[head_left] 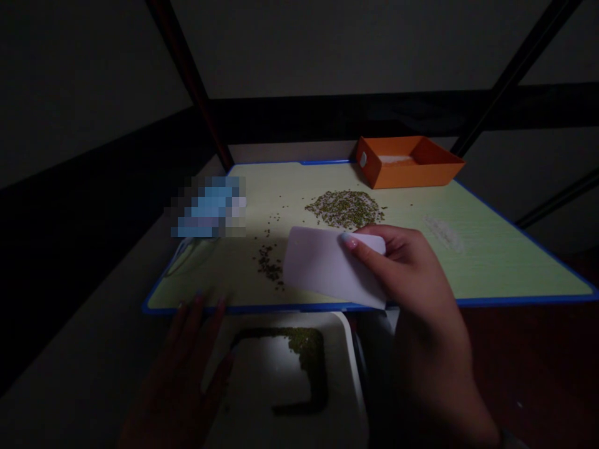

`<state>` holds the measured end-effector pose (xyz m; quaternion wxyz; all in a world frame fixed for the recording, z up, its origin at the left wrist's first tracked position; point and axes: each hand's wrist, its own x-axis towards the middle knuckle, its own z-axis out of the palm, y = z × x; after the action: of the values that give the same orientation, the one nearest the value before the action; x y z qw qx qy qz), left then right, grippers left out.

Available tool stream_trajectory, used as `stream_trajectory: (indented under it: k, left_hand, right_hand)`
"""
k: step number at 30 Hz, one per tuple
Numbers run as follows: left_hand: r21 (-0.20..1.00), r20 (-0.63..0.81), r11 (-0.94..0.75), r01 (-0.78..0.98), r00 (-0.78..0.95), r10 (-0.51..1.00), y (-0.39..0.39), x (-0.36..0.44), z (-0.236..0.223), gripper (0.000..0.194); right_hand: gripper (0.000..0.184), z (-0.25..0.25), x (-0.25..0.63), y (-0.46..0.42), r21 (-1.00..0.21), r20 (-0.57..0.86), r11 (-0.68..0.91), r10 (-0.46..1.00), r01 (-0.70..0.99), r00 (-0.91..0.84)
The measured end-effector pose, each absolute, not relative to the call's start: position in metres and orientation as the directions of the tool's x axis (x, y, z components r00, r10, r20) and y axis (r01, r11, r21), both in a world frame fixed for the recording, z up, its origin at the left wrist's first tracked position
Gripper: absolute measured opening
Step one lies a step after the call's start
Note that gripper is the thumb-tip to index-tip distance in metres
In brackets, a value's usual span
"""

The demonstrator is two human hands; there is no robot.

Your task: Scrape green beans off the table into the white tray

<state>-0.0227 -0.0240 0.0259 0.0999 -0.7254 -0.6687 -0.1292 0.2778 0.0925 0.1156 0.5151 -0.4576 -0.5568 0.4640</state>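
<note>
Between the thumb and fingers of my right hand [416,280] is a white card [327,262], held over the near middle of the pale green board [496,262]. A heap of small green and pale grains [349,207] lies just beyond the card. Darker grains [270,265] are scattered at its left. My left hand [187,362], dim in shadow, has its fingers spread at the board's near edge, beside a white tray [346,337]. Green grains [304,349] line the far and right sides of the tray's floor.
An orange open box [416,174] with something pale inside stands at the board's far right. A small whitish pile [444,234] lies on the right side. At the left is a blurred-out blue thing [210,206] with a cord. Dark poles rise behind.
</note>
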Motion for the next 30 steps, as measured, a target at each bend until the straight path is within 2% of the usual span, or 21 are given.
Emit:
stream_trajectory:
  k: [4, 16, 26, 30]
  left_hand:
    - [0.034, 0.315, -0.082, 0.996, 0.067, 0.947, -0.023, -0.022, 0.026, 0.065]
    - [0.045, 0.282, -0.068, 0.997, 0.053, 0.958, -0.023, -0.022, 0.028, 0.066]
    - [0.077, 0.263, -0.041, 0.996, 0.020, 0.965, -0.024, -0.019, 0.031, 0.065]
    - [0.060, 0.281, -0.058, 0.997, 0.039, 0.959, -0.023, -0.021, 0.029, 0.065]
  right_hand:
    - [0.033, 0.114, 0.269, 0.088, -0.982, 0.181, 0.180, 0.983, 0.051, 0.019]
    - [0.036, 0.110, 0.283, 0.099, -0.973, 0.158, 0.161, 0.987, 0.165, -0.028]
    - [0.031, 0.112, 0.273, 0.093, -0.979, 0.166, 0.160, 0.986, 0.125, 0.032]
    - [0.032, 0.112, 0.276, 0.095, -0.976, 0.170, 0.170, 0.985, 0.138, -0.011]
